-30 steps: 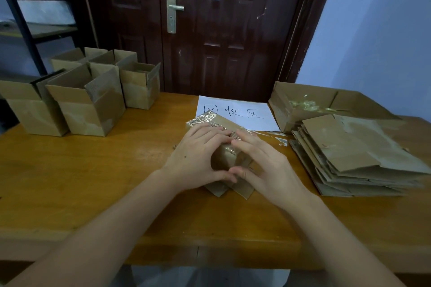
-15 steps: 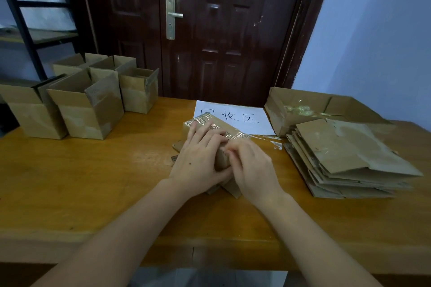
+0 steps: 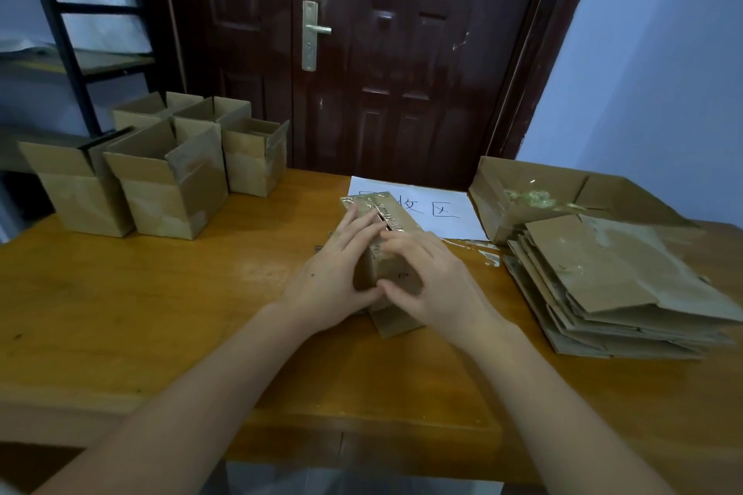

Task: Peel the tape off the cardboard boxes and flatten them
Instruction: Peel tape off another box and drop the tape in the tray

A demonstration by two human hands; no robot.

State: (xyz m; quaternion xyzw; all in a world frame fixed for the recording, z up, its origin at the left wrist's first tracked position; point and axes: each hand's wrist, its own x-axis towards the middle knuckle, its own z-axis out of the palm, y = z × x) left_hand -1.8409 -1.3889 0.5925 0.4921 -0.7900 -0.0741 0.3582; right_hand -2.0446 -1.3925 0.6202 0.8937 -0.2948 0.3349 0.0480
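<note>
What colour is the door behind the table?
Dark reddish-brown door, seen in the head view.

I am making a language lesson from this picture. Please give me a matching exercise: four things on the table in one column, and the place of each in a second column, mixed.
Things
1. taped box
2. upright open boxes
3. stack of flattened cardboard
4. white paper with writing

Places
A. right side of the table
B. far left of the table
C. between both hands, table centre
D. flat, in front of the door, behind the hands

Pairs: 1-C, 2-B, 3-A, 4-D
</note>
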